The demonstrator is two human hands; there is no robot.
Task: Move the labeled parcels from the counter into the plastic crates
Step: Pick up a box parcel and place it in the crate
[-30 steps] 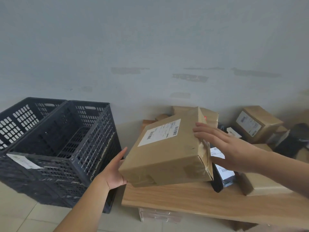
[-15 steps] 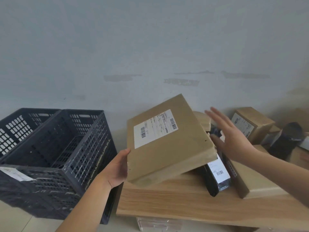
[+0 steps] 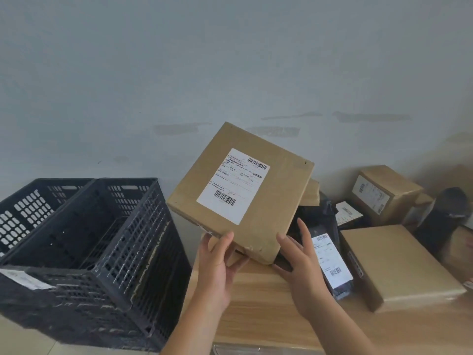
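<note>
Left hand (image 3: pixel 215 267) grips the box (image 3: pixel 243 193) at its near-left edge, thumb on the labelled face, fingers curled underneath. Right hand (image 3: pixel 302 267) is by the near-right corner, fingers straight and loose; touching or just off, cannot tell. Box is tilted up, label facing the camera, above the counter's (image 3: pixel 256 303) left end, its near corner low over the wood. Near crate (image 3: pixel 128 252) sits on the floor just left of the counter edge; far crate (image 3: pixel 28 208) is beside it.

Step in hand looks like carrying the box left into the near crate. To do it well: get the right hand under the right corner before swinging, since a one-edge hold on a flat wide box may let it twist. Level it, clear the crate's right rim, lower flat. Black bag (image 3: pixel 330 260) and flat box (image 3: pixel 399 265) lie close right; avoid dragging them.
</note>
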